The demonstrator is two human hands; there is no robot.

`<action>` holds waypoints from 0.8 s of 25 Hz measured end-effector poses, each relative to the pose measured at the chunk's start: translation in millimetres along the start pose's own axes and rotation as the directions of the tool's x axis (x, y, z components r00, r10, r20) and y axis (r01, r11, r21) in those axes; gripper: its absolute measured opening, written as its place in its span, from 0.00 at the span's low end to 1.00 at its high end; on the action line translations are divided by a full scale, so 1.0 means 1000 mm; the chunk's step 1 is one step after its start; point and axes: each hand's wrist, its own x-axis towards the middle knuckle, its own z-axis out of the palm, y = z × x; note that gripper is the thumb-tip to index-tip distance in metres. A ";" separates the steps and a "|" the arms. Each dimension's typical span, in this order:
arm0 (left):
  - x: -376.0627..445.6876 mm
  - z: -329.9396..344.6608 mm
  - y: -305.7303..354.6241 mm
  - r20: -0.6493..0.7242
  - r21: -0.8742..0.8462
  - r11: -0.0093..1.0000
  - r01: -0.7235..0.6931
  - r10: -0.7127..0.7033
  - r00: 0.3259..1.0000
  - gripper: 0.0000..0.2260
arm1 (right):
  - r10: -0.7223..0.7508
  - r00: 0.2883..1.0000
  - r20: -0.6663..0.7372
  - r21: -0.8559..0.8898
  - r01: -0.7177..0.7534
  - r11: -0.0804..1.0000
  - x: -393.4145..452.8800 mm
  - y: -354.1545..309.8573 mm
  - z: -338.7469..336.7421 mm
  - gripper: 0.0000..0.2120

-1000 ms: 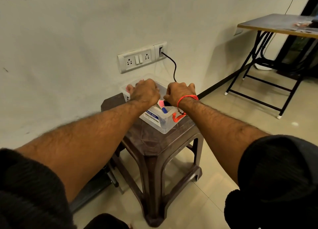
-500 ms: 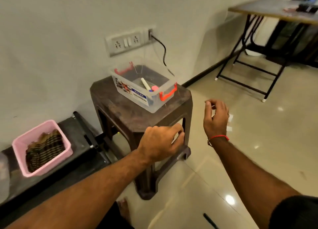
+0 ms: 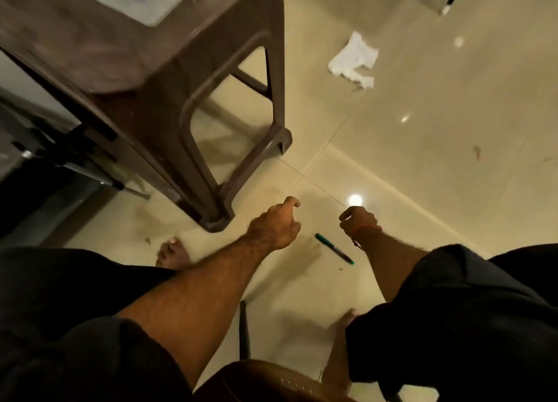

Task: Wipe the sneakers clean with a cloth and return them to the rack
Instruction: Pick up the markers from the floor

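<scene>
Hands have been drawn back from the box on the stool (image 3: 169, 78) and lowered over the floor: left hand (image 3: 276, 226) and right hand (image 3: 357, 221) are loosely curled, nothing held. Cloth (image 3: 353, 58) is seen crumpled on the floor, well apart from both. Sneakers and rack are not seen; fetching the cloth is judged next
</scene>
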 end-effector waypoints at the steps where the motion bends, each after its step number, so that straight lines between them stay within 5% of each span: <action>1: 0.005 0.015 -0.008 0.027 -0.010 1.000 0.019 -0.019 0.999 0.19 | 0.014 0.999 0.032 -0.041 -0.013 0.999 0.006 0.006 0.017 0.11; 8: 0.028 0.073 -0.056 0.036 -0.212 0.971 0.109 -0.103 0.994 0.17 | 0.122 0.993 -0.012 -0.197 -0.122 0.973 0.035 0.041 0.114 0.22; 14: 0.038 0.066 -0.070 -0.040 -0.341 0.930 0.137 -0.160 0.986 0.15 | 0.028 0.993 0.117 -0.410 0.023 0.912 0.044 0.028 0.135 0.18; 17: 0.043 0.059 -0.070 -0.077 -0.338 0.929 0.153 -0.189 0.979 0.13 | -0.049 0.981 0.188 -0.209 0.089 0.974 0.037 0.008 0.133 0.16; 20: 0.027 0.038 -0.059 -0.183 -0.148 0.987 0.062 -0.089 0.979 0.14 | -0.227 0.934 0.275 0.320 0.134 0.938 0.010 -0.026 0.114 0.10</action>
